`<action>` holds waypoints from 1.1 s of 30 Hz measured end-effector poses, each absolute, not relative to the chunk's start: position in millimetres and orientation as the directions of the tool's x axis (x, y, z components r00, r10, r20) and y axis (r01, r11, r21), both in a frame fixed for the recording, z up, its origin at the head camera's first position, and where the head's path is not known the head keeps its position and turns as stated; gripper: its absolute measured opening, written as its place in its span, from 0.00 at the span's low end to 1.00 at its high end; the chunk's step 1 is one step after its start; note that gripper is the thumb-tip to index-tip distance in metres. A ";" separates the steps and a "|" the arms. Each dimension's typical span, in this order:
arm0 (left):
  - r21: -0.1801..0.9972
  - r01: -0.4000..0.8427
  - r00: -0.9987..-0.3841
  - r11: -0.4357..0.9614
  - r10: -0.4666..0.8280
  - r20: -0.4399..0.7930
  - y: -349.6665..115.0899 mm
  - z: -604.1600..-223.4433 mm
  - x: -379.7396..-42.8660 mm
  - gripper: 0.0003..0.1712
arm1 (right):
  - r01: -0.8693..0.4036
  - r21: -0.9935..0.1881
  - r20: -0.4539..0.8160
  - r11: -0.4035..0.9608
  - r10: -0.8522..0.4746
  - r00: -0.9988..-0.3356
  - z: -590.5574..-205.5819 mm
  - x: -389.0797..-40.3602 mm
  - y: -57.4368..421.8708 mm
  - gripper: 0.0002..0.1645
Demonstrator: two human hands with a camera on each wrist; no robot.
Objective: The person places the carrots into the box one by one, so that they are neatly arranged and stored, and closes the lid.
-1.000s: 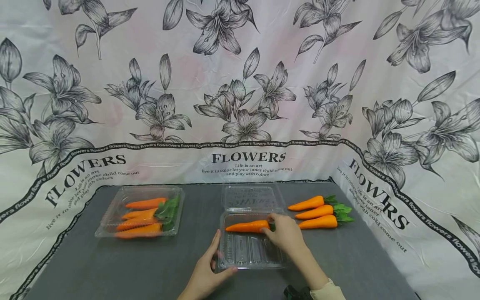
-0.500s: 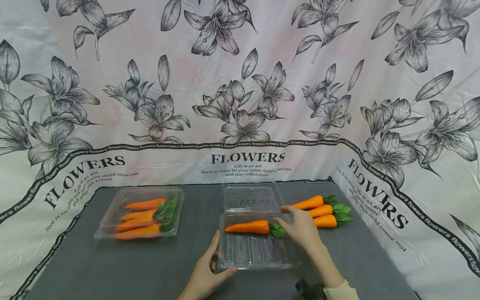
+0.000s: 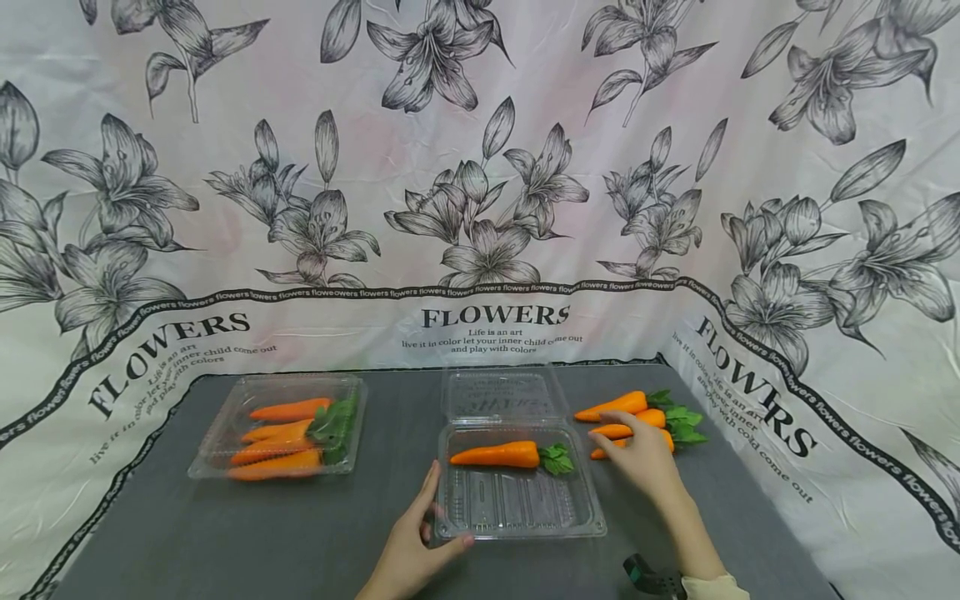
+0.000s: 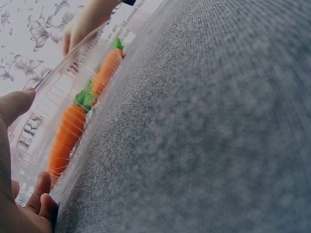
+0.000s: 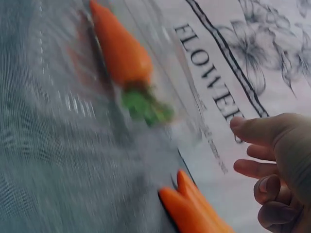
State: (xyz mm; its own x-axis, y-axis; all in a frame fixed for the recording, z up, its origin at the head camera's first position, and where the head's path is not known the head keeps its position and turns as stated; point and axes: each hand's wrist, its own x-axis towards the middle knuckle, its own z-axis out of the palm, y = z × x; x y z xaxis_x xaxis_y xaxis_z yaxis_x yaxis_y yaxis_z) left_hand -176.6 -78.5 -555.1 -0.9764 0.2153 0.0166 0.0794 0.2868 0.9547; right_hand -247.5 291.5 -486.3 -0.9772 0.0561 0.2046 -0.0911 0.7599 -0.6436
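Observation:
A clear plastic clamshell container (image 3: 596, 527) lies with its lid (image 3: 506, 393) folded back, in the middle of the table. One orange carrot (image 3: 495, 454) with green leaves rests in its rear half. My left hand (image 3: 408, 537) touches the container's left side and front-left corner, thumb and fingers spread. To the right of the container lie three loose carrots (image 3: 611, 407), leaves pointing right. Over the two nearer ones hovers my right hand (image 3: 647, 462), thumb and fingers apart and partly hiding them. The right wrist view shows that hand (image 5: 286, 170) holding nothing.
On the left stands a closed clear container (image 3: 213, 454) with several carrots (image 3: 288, 433) inside. A grey cloth (image 3: 300, 533) covers the table. Flower-printed fabric (image 3: 495, 325) rises behind and along both sides.
My right hand has let go of the carrot in the container and moved right to the loose carrots. The left hand has stayed at the container.

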 end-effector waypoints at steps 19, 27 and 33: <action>0.957 0.077 -0.976 0.281 0.218 0.015 -78.5 -555.1 -176.6 0.65 | -0.124 -0.609 0.424 0.784 0.189 -0.886 -516.4 -242.6 373.8 0.27; 0.958 0.093 -0.979 0.272 0.200 0.038 -77.1 -553.2 -175.1 0.65 | -0.162 -0.628 0.456 0.761 0.192 -0.869 -531.3 -245.3 396.6 0.30; 0.960 0.077 -0.977 0.269 0.210 0.020 -77.0 -552.0 -173.2 0.65 | -0.172 -0.663 0.427 0.728 0.179 -0.887 -539.0 -244.1 404.7 0.33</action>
